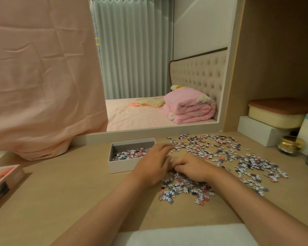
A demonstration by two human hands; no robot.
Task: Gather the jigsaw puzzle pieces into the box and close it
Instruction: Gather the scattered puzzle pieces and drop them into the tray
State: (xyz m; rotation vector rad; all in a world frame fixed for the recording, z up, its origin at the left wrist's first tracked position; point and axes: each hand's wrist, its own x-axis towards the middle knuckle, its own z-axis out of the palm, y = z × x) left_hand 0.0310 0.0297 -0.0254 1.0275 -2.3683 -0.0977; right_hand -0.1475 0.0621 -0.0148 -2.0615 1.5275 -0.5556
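Your left hand [152, 166] and right hand [194, 168] lay cupped, loosely open, on puzzle pieces [185, 189] on worktop [60, 192], just right of box [132, 167]. Box was part-filled; most pieces scattered. Risk: fast sweep could push pieces past box or off edge.

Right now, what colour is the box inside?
Grey inside, white outside; the head view shows the box best.

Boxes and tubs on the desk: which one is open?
The white box just left of the left hand. It has no lid and holds puzzle pieces. The cream tub at the right has its brown lid on.
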